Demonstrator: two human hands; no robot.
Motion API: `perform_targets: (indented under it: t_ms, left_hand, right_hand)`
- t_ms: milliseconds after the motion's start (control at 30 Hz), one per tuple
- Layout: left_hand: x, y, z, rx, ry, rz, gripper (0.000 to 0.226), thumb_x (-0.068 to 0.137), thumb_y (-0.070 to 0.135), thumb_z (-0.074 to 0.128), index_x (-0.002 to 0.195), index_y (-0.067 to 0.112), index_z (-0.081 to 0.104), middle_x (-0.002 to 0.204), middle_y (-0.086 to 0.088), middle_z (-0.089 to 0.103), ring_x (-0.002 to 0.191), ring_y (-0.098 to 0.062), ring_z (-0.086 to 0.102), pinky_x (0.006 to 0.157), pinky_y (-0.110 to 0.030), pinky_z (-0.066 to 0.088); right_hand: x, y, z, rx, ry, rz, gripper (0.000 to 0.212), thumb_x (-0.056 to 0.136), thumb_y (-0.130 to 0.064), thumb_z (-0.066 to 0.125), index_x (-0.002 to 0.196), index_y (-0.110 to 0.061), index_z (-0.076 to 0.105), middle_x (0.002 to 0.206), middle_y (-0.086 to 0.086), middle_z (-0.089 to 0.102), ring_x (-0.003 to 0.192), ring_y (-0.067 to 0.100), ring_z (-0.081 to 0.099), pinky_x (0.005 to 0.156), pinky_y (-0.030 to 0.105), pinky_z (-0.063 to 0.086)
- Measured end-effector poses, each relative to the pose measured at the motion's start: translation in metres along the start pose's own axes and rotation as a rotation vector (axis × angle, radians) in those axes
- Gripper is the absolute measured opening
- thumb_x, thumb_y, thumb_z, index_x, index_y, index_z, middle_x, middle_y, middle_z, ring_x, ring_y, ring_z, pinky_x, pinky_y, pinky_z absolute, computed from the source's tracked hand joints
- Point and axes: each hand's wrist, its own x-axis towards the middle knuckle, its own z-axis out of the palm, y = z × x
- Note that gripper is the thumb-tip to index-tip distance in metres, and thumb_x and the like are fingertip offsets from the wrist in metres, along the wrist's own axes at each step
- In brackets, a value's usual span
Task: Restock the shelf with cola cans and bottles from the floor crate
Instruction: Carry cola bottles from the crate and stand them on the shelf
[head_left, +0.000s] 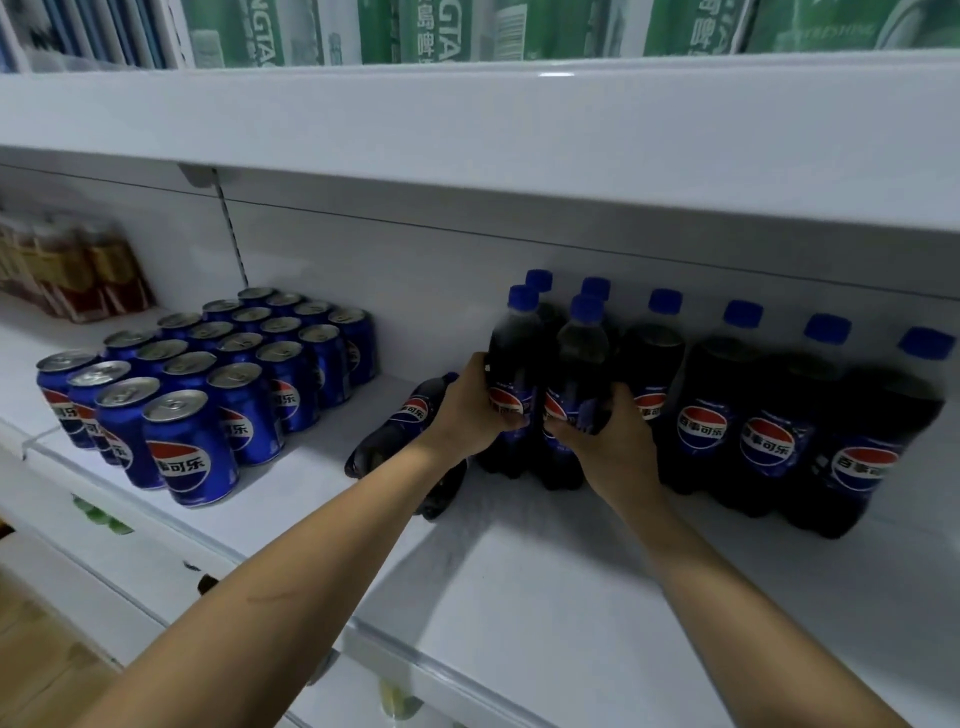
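Both hands are at the middle of the white shelf (545, 597), each closed on an upright cola bottle; the left hand (470, 410) is wrapped around the label band of the left-held bottle (511, 358), and the right hand (605, 434) grips the right-held bottle (579, 358) at the same height, fingers curled over its label. The two bottles stand side by side, touching or very nearly so; their bases appear to rest on the shelf surface, though blur at the bottom edge leaves that uncertain. Two further blue caps show directly behind them, against the back panel.

To the right, a row of standing bottles (763, 426) runs toward the right edge of the view, labels facing outward, blue caps on; the nearest of that row sits just beside the right hand. To the left of the left hand, one fallen bottle (400, 431) lies on its side on the shelf, partly hidden behind the left wrist and forearm.

Further left, well apart from the bottles, a block of cola cans (208, 379) stands upright in ordered rows, four across, running back toward the rear panel; beyond them, in the far left corner, shrink-wrapped red and gold packs (72, 270) are out of focus. The upper shelf carries green cartons (415, 31).
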Motion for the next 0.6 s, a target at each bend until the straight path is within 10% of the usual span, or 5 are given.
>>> perform_targets:
  t_ms: [200, 467, 600]
  left_hand:
    - [-0.010, 0.010, -0.008, -0.004, -0.120, -0.059, 0.080, 0.081, 0.012, 0.078, 0.144, 0.013, 0.030, 0.135, -0.010, 0.056, 0.124, -0.028, 0.055, 0.092, -0.028, 0.043]
    - [-0.081, 0.003, -0.015, -0.128, -0.023, 0.005, 0.068, 0.067, 0.038, 0.073, 0.126, 0.014, 0.047, 0.120, -0.007, 0.063, 0.111, -0.030, 0.062, 0.094, -0.046, 0.052]
    - [-0.134, 0.005, 0.000, -0.190, -0.115, 0.053, 0.066, 0.083, 0.044, 0.067, 0.142, 0.025, 0.044, 0.142, -0.004, 0.052, 0.132, -0.025, 0.047, 0.110, -0.044, 0.041]
  right_hand:
    - [-0.012, -0.010, -0.004, -0.015, -0.107, 0.122, 0.072, 0.073, -0.030, 0.085, 0.133, -0.013, 0.049, 0.125, 0.000, 0.063, 0.117, 0.019, 0.060, 0.100, 0.041, 0.049]
    - [-0.093, -0.037, -0.014, 0.028, 0.007, 0.287, 0.047, 0.094, -0.016, 0.065, 0.137, -0.006, 0.047, 0.128, -0.001, 0.055, 0.108, 0.015, 0.052, 0.079, 0.018, 0.037]
    - [-0.146, -0.043, -0.018, 0.058, 0.073, 0.322, 0.058, 0.099, -0.032, 0.059, 0.149, -0.010, 0.040, 0.151, 0.005, 0.045, 0.137, 0.022, 0.044, 0.104, 0.028, 0.035]
